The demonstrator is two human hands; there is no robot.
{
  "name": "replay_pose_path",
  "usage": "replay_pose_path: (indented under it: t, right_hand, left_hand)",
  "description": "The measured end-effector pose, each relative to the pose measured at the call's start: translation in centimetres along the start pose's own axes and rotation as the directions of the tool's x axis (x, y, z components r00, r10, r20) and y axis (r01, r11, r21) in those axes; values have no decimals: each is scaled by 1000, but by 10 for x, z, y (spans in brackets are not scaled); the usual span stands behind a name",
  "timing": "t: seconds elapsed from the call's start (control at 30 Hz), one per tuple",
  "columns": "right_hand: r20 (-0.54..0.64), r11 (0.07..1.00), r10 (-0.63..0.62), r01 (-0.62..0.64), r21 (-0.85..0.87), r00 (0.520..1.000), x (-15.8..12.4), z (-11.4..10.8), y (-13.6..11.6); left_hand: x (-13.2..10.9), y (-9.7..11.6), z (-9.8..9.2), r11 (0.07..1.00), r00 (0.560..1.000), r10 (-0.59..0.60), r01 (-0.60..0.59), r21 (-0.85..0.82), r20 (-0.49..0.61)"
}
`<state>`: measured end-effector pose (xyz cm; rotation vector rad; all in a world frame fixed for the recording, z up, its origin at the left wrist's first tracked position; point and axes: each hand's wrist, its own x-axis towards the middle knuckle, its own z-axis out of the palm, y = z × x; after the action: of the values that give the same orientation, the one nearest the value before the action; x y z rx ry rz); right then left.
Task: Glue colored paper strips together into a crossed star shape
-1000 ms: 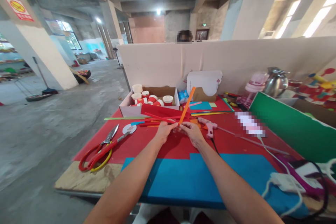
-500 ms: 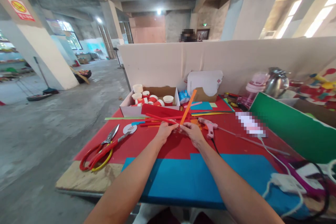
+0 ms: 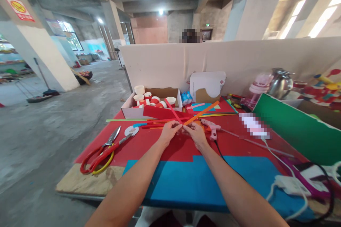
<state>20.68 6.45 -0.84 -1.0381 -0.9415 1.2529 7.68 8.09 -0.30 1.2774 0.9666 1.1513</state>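
Between finger and thumb, my left hand pinches the near end of a red strip, which slants up to the left. My right hand pinches the near end of an orange strip, which leans out to the right. The two near ends meet between my fingertips, so the strips spread in a V; whether they are joined is hidden. Just beyond my hands lie several loose strips in red, orange and blue. A pink glue gun rests to the right of my right hand.
Red-handled scissors lie at the left. An open box of red and white cups stands at the back. A blue sheet covers the front. To the right are a green board, a steel jug and a white power strip.
The orange strip has swung down to the right. The red strip, earlier lying low to the left, now points more steeply upward. Both hands stay in nearly the same place.
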Motion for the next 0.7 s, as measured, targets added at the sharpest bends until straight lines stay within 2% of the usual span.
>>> replay_pose_path:
  t: [0.3, 0.4, 0.6, 0.7]
  right_hand:
    - [25, 999, 35, -34, -38, 999, -1, 0, 1]
    - [21, 998, 47, -46, -49, 999, 0, -2, 2]
    - [0, 993, -80, 80, -81, 997, 4, -4, 5]
    - [-10, 985, -143, 142, -97, 990, 4, -4, 7]
  left_hand:
    - [5, -6, -4, 986, 998, 65, -61, 154, -19]
    - [4, -3, -3, 987, 998, 65, -63, 145, -10]
    - [1, -1, -1, 999, 999, -28, 27, 22, 22]
    - [1, -3, 0, 1000, 1000, -28, 28, 6, 14]
